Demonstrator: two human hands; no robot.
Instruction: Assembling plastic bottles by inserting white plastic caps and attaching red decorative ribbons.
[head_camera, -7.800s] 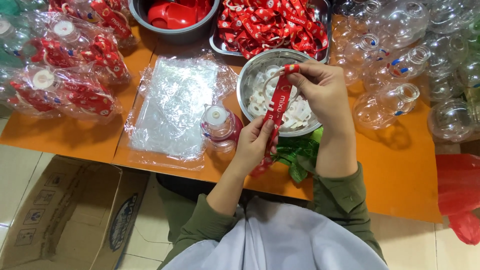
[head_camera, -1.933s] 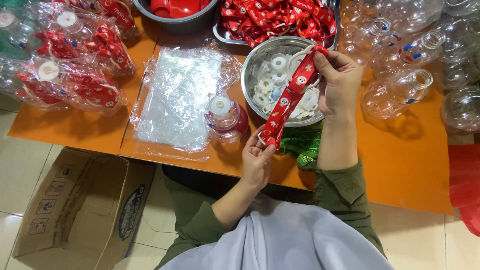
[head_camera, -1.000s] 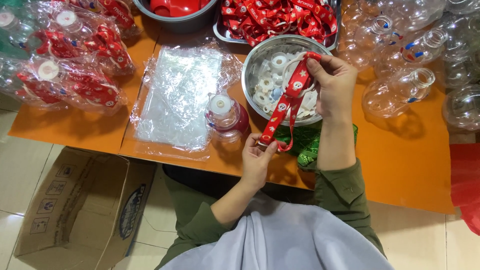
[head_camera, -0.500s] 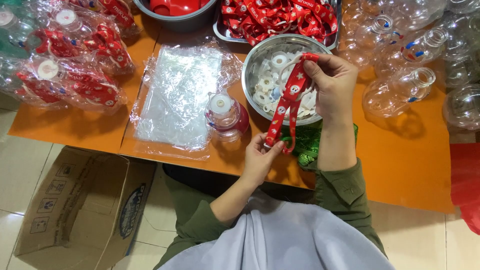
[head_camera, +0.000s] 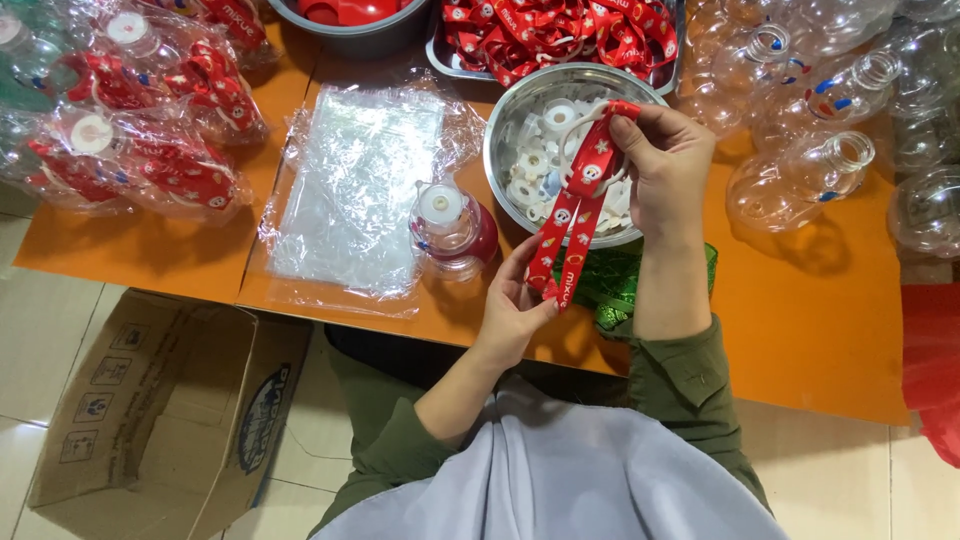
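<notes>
A red printed strap (head_camera: 573, 210) with a white loop at its top end is stretched between both hands. My right hand (head_camera: 662, 160) pinches the top end above a steel bowl (head_camera: 503, 130) of white plastic rings. My left hand (head_camera: 515, 300) grips the strap's lower end near the table's front edge. A small clear bottle (head_camera: 450, 230) with a white cap and a red base stands just left of my left hand.
A stack of clear plastic bags (head_camera: 355, 190) lies left of the bottle. Bagged finished bottles (head_camera: 130, 110) are piled at far left, empty clear bottles (head_camera: 820, 130) at right. A tray of red straps (head_camera: 560, 35) sits behind the bowl. An open cardboard box (head_camera: 170, 410) rests on the floor.
The strap has been pulled straighter between the hands; my left hand slid slightly along its lower end. My right hand stayed over the bowl.
</notes>
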